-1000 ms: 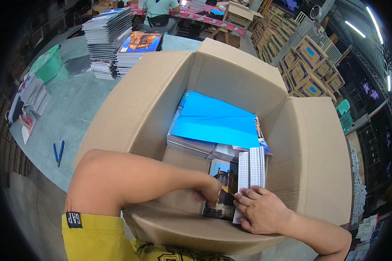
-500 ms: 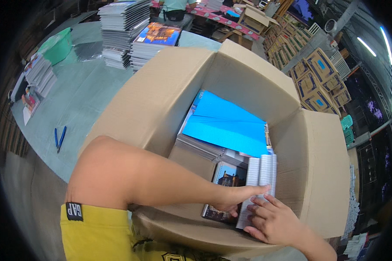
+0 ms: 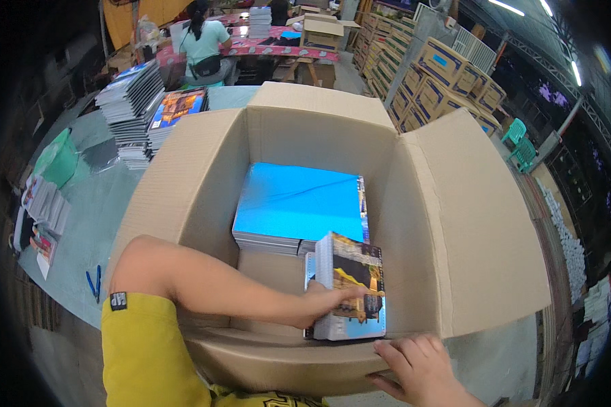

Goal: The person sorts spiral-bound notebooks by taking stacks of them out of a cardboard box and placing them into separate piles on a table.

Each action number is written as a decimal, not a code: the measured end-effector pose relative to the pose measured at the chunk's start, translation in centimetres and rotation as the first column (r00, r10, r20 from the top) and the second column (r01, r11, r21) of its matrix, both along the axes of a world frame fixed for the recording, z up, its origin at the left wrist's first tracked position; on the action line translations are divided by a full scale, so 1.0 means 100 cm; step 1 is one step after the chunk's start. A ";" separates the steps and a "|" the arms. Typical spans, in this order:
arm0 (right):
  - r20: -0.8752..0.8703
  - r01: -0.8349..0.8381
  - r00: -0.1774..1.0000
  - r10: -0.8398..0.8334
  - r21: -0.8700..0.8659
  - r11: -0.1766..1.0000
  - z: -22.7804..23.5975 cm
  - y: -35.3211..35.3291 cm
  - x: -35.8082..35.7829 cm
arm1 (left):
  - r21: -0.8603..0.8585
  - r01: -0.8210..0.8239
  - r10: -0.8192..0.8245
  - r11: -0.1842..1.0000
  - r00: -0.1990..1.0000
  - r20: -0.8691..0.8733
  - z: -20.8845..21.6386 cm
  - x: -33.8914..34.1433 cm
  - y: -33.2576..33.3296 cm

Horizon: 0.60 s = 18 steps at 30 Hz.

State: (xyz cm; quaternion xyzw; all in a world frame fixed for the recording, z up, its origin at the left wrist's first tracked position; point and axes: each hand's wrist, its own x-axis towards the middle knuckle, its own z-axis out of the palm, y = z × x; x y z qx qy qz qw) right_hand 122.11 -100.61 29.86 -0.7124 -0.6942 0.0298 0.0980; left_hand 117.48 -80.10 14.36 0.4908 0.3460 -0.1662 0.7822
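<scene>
Inside an open cardboard box point(image 3: 190, 169), a stack of small spiral-bound notebooks point(image 3: 361, 271) with dark picture covers lies near the right wall. My left hand point(image 3: 322, 303) reaches across from the left and grips this stack; one digit lies over the top cover and the others are hidden beside it. Part of another notebook shows under the stack's left side. Toward the far end of the box sits a larger pile of books with a bright blue sheet point(image 3: 299, 200) on top. My right hand point(image 3: 417, 370) is at the box's near right edge, fingers apart, holding nothing.
A grey-green table point(image 3: 91, 224) carries book stacks point(image 3: 132, 112), a green tub point(image 3: 58, 157) and blue-handled pliers point(image 3: 94, 283). The box flaps spread outward on the sides. Beyond, a person point(image 3: 205, 44) sits at a pink-covered table; cartons point(image 3: 441, 81) are piled at right.
The notebook stack, earlier with page edges upward under both hands, now lies cover up. My right hand has withdrawn to the box's near edge. The view has shifted.
</scene>
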 end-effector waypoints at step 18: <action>0.068 0.382 0.924 -0.377 -0.222 0.897 0.007 -0.002 -0.031 | -0.150 -0.311 0.341 0.938 0.763 0.550 0.183 -0.200 0.060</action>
